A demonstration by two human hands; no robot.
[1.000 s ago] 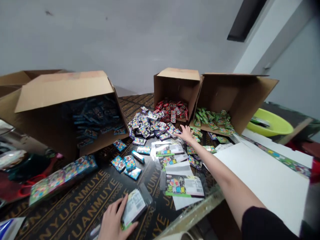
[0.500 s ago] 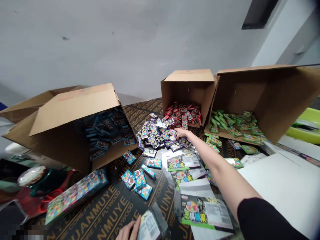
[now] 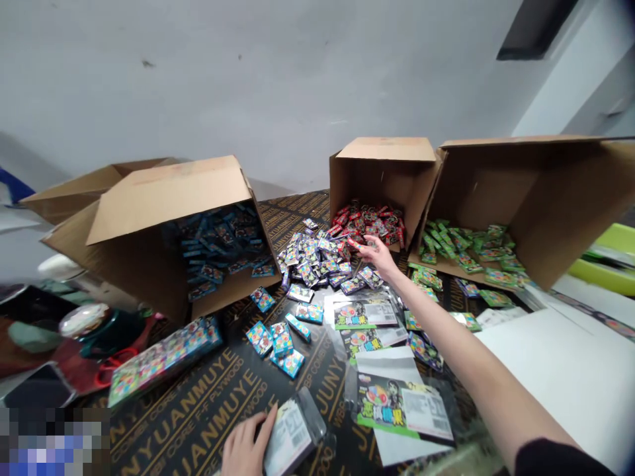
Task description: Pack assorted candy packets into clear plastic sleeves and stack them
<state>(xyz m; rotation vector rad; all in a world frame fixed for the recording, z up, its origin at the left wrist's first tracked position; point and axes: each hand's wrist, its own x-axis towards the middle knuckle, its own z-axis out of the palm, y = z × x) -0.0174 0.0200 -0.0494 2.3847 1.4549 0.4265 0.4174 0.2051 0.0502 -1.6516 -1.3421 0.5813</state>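
Note:
My right hand [image 3: 380,256] is stretched out in front of the box of red packs. Its fingertips are closed on a small red candy box [image 3: 354,244]. Below and left of that hand lies a heap of purple-and-white candy boxes [image 3: 308,261]. Near the bottom edge, my left hand [image 3: 247,444] grips the left side of a clear plastic bag [image 3: 292,436] with a printed label card inside. Several loose blue candy boxes [image 3: 282,339] lie on the dark plywood tabletop beyond it. Printed bags [image 3: 397,408] are laid out to the right.
Open cartons lie on their sides along the wall: a carton of blue boxes [image 3: 169,198], one of red boxes [image 3: 384,149] and one of green boxes [image 3: 520,178]. At left are a filled row of candy boxes [image 3: 166,360], red scissors [image 3: 112,367] and a phone [image 3: 40,387].
My right hand has lifted from the purple heap and shifted to the red boxes, with a red one now at its fingertips. My left hand stays on the bag; the view has shifted slightly.

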